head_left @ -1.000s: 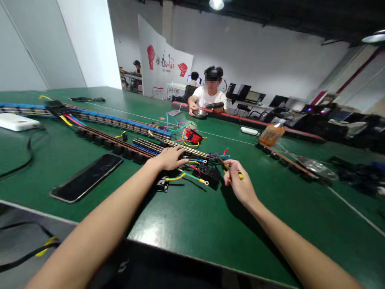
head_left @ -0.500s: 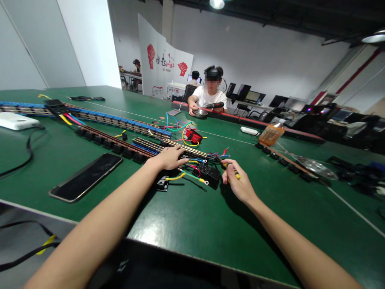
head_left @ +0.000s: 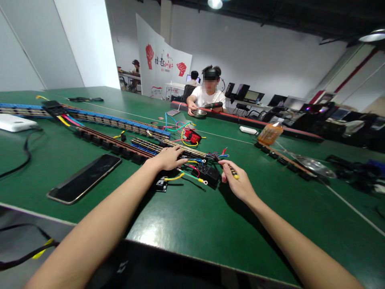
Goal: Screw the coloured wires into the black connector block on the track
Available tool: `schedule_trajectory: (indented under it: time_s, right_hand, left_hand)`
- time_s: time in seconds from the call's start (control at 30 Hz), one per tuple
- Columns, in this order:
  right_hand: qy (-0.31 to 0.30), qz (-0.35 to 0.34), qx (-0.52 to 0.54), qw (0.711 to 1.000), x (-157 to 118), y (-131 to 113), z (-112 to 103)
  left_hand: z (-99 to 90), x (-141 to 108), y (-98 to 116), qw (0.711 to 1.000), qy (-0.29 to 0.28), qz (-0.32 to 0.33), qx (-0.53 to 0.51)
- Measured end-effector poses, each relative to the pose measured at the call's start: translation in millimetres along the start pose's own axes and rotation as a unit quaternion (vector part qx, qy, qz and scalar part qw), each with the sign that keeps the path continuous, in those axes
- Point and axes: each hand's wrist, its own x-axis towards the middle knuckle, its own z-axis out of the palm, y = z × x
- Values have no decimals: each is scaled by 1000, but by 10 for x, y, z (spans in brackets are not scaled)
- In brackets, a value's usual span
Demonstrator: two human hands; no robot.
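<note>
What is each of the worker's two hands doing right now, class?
Left hand: open, palm down on the rail assembly, gripping nothing clearly visible.
Right hand: closed around yellow-and-black handled pliers.

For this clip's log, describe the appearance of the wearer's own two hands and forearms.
Both the left hand and the right hand are bare, without gloves. The forearms are bare too: no sleeves, watch, bracelet, cable or marking is visible on either. No ring shows on the visible fingers.
</note>
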Motion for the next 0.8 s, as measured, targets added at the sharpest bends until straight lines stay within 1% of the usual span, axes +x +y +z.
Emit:
schedule_trajectory:
  time_s: [0.27, 0.6, 0.8]
  right_hand:
    - [0, -6, 0, 1000, 17, 31, -2]
    - [-12, -20, -41, 999, -18, -37, 9]
    - [-21, -29, -64, 997, -32, -37, 19]
  left_hand:
    - [-12, -9, 5, 1000, -3, -2, 3]
    - [-34, -17, 14, 1000, -11, 2, 3]
    - [-49, -23, 30, 1000, -15, -5, 4]
